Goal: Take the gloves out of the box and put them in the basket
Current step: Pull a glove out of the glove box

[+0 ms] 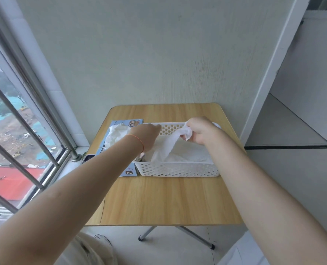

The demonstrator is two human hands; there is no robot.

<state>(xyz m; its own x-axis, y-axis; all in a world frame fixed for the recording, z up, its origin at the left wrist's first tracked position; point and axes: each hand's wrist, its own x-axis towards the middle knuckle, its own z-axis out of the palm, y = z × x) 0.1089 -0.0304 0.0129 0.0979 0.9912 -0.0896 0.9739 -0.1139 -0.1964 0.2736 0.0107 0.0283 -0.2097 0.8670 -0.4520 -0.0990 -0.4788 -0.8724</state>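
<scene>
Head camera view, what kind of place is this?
Probably a high-rise flat's corner or enclosed balcony: a small folding table against a plain wall, and a barred window overlooking rooftops far below.

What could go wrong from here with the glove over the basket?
The glove that the right hand pinches trails low and could drape over the basket rim instead of dropping inside. The left hand near the box might drag out the loose bunch of gloves at its opening.

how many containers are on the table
2. The blue glove box lies at the table's left edge, partly behind the left arm. The white perforated basket sits right beside it, mid-table. None looks hidden.
</scene>
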